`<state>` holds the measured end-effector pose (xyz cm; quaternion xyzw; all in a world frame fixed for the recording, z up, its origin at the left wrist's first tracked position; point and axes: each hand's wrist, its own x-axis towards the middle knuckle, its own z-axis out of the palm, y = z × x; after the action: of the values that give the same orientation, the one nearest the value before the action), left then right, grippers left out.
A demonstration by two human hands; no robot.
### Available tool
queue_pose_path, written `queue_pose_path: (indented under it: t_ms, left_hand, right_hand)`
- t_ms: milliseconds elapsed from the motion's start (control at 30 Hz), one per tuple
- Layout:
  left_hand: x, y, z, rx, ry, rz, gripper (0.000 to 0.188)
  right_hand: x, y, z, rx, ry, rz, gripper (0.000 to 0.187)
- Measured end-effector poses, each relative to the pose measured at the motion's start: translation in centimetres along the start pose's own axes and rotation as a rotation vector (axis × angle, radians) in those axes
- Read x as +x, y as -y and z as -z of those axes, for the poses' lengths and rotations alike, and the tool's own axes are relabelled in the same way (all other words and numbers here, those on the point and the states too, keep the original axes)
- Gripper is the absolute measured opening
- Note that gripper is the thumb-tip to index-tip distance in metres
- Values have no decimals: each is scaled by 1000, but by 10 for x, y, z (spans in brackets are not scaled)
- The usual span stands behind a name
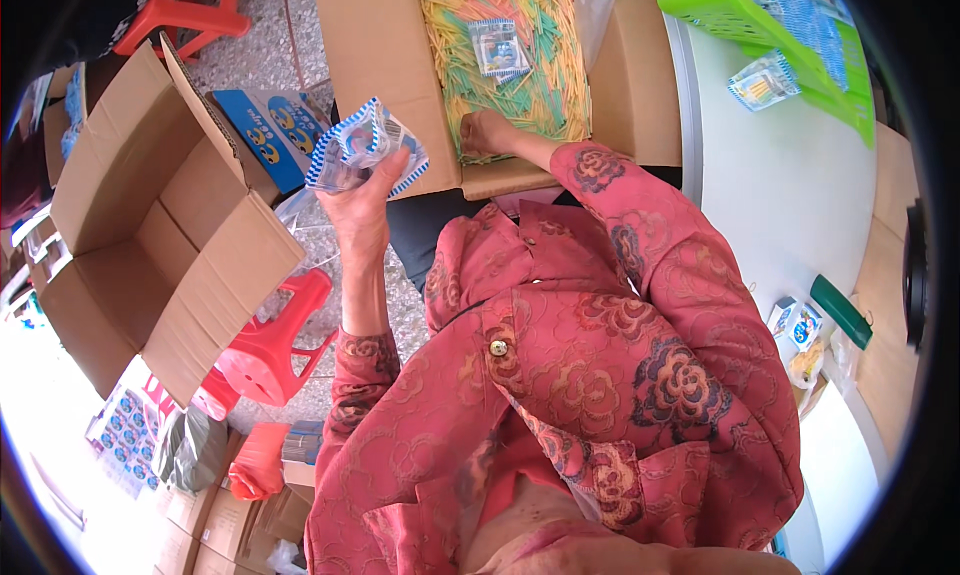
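Observation:
My left hand (362,200) is closed around several small clear plastic bags (345,155) with blue-and-white striped edges, held up left of a cardboard box (385,85). Thin pastel sticks (545,35) in yellow, green, orange and pink fill that box. In its near left corner my right hand (487,135) reaches down among the sticks. Its fingers are curled, and whatever they grip is hidden. On top of the sticks, farther in, lies a clear packet (498,50) with the same striped edges.
A bright green basket (790,35) of striped packets stands on the white table (760,165) at right, with a filled packet (763,81) beside it. An open cardboard carton (150,235) is at left, near red plastic stools (270,350) and a blue printed box (265,135).

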<state>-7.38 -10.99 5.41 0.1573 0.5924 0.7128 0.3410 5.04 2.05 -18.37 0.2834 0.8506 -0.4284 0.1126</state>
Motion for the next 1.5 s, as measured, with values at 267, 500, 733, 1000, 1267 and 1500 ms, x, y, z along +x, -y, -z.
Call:
queue_pose_path:
  t_ms: [267, 500, 733, 1000, 1267, 1500]
  left_hand:
    - [-1, 3, 6, 11, -39, 39, 39]
    - [0, 5, 6, -13, -26, 68, 40]
    - [-1, 8, 7, -15, -28, 35, 39]
    - [1, 8, 9, -12, -11, 66, 40]
    - [2, 11, 9, -8, -25, 61, 41]
    - [3, 7, 3, -9, -23, 73, 40]
  right_hand:
    - [10, 4, 3, 140, -172, -121, 20]
    - [14, -9, -22, 112, -335, -116, 27]
    - [26, 7, -19, 71, -301, -178, 32]
    - [51, 18, 3, -54, 11, -379, 31]
    - [47, 29, 17, -44, 91, -402, 29]
    - [39, 31, 7, 85, -83, -493, 27]
